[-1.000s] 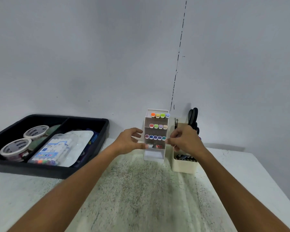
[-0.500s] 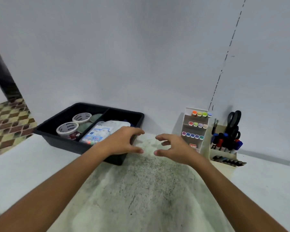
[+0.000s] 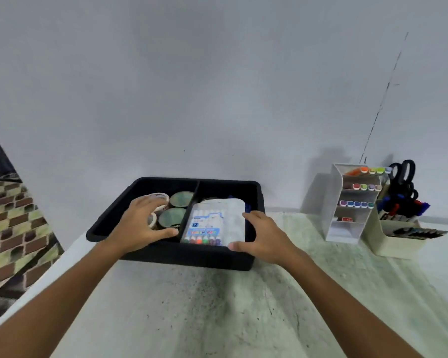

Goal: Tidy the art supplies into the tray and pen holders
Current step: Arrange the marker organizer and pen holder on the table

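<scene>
A black tray [image 3: 181, 257] with two compartments stands at the table's back left. Its left compartment holds several tape rolls [image 3: 177, 198]; its right one holds a marker pack [image 3: 210, 223] in clear packaging. My left hand [image 3: 140, 223] hovers over the left compartment by the front rim, fingers spread, holding nothing. My right hand [image 3: 264, 237] sits at the tray's front right corner, fingers apart, next to the marker pack. A white tiered pen holder [image 3: 347, 202] with coloured markers stands at the right.
A cream pen cup [image 3: 396, 239] with scissors [image 3: 402, 174] and markers sits right of the tiered holder. A grey wall runs behind the table. The table's left edge [image 3: 36, 280] drops to a patterned tiled floor [image 3: 8, 228].
Both hands left the tiered pen holder and moved left to the black tray. The view swung left with them, so the tray is now centred.
</scene>
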`<state>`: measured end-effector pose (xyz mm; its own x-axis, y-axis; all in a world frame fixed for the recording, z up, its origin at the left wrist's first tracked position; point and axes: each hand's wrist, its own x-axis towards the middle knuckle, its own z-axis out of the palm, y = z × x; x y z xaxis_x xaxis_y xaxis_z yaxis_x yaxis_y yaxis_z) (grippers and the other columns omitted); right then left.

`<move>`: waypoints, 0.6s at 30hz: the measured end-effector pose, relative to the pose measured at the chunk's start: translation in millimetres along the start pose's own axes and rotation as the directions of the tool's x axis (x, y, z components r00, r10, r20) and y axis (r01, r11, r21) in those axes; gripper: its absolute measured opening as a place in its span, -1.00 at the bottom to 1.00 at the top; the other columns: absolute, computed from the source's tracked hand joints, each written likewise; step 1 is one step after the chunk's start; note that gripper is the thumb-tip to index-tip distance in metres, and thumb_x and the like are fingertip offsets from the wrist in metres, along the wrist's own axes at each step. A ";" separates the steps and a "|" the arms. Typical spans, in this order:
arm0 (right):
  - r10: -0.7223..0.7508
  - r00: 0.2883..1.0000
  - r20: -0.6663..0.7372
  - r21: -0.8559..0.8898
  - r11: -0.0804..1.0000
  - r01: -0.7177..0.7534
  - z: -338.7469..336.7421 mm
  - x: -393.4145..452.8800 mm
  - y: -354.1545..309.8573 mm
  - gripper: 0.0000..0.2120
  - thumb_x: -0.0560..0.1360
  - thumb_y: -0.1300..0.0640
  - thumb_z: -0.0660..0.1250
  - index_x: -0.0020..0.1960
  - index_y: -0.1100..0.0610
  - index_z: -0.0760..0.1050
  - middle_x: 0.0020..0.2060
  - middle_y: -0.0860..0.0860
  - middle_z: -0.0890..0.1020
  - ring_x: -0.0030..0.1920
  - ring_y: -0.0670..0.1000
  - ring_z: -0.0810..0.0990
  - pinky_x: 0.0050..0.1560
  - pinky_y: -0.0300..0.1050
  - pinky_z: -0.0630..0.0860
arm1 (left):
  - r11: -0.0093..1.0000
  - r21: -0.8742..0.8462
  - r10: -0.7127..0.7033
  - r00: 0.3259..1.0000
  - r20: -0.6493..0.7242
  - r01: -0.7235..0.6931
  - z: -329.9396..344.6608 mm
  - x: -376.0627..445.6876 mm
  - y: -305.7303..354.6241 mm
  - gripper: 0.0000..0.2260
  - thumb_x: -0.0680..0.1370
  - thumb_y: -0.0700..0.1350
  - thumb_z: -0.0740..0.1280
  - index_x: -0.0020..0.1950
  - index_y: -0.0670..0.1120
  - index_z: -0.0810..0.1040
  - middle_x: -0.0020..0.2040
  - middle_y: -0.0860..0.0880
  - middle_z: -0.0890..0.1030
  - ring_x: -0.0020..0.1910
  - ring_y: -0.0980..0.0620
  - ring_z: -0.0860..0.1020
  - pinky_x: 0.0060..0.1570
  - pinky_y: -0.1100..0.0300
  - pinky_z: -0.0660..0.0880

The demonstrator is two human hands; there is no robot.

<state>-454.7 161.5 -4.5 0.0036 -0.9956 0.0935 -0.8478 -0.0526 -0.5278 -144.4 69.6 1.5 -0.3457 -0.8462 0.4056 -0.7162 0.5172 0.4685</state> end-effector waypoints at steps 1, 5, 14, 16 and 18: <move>0.028 1.000 -0.011 -0.019 0.999 -0.029 7.1 -0.3 -3.5 -0.03 0.29 -0.38 0.41 0.54 0.01 0.13 0.52 -0.03 0.18 0.49 0.00 0.16 0.39 0.02 0.28 | 0.999 0.016 -0.037 0.999 -0.002 0.037 -5.8 -2.2 -15.0 -0.17 0.17 0.48 0.35 0.33 0.07 0.47 0.31 0.15 0.45 0.41 -0.01 0.27 0.37 0.06 0.23; 0.099 0.991 -0.087 -0.024 0.995 -0.101 29.6 -3.2 -5.7 0.07 0.22 -0.52 0.33 0.55 -0.04 0.07 0.55 -0.04 0.08 0.53 0.00 0.03 0.43 0.10 0.23 | 0.971 0.168 -0.182 0.982 0.045 0.173 -21.3 -8.8 -61.4 -0.05 0.15 0.56 0.25 0.40 0.04 0.40 0.41 0.00 0.42 0.45 -0.10 0.26 0.41 -0.15 0.21; 0.112 0.952 -0.286 -0.110 0.983 -0.149 51.8 -12.1 -3.2 0.16 0.14 -0.64 0.08 0.53 0.05 0.17 0.54 -0.11 0.13 0.55 -0.10 -0.07 0.41 0.08 0.26 | 0.947 0.121 -0.306 0.951 0.041 0.299 -31.3 -28.5 -109.5 0.08 0.11 0.63 0.18 0.48 0.02 0.32 0.51 -0.03 0.28 0.48 -0.07 0.20 0.39 -0.10 0.27; 0.110 0.946 -0.304 -0.095 0.985 -0.145 53.4 -15.1 1.2 0.12 0.17 -0.63 0.10 0.52 0.05 0.21 0.54 -0.14 0.12 0.55 -0.12 -0.05 0.40 0.08 0.28 | 0.954 0.083 -0.292 0.956 0.039 0.288 -30.0 -31.4 -113.3 0.08 0.12 0.61 0.20 0.48 -0.01 0.34 0.51 -0.06 0.28 0.47 -0.09 0.22 0.39 -0.08 0.27; 0.114 0.940 -0.322 -0.057 0.989 -0.139 54.5 -16.4 3.4 0.06 0.21 -0.59 0.12 0.51 0.06 0.25 0.54 -0.15 0.11 0.54 -0.12 0.00 0.39 0.09 0.30 | 0.961 0.069 -0.269 0.963 0.024 0.267 -28.3 -32.4 -113.2 0.06 0.13 0.59 0.21 0.46 -0.05 0.37 0.50 -0.09 0.30 0.45 -0.13 0.28 0.37 -0.06 0.28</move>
<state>-428.7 173.4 -53.8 -0.2641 -0.9167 0.2998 -0.8688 0.0912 -0.4867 -35.0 42.1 -42.5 -0.1543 -0.9571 0.2454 -0.8225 0.2620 0.5047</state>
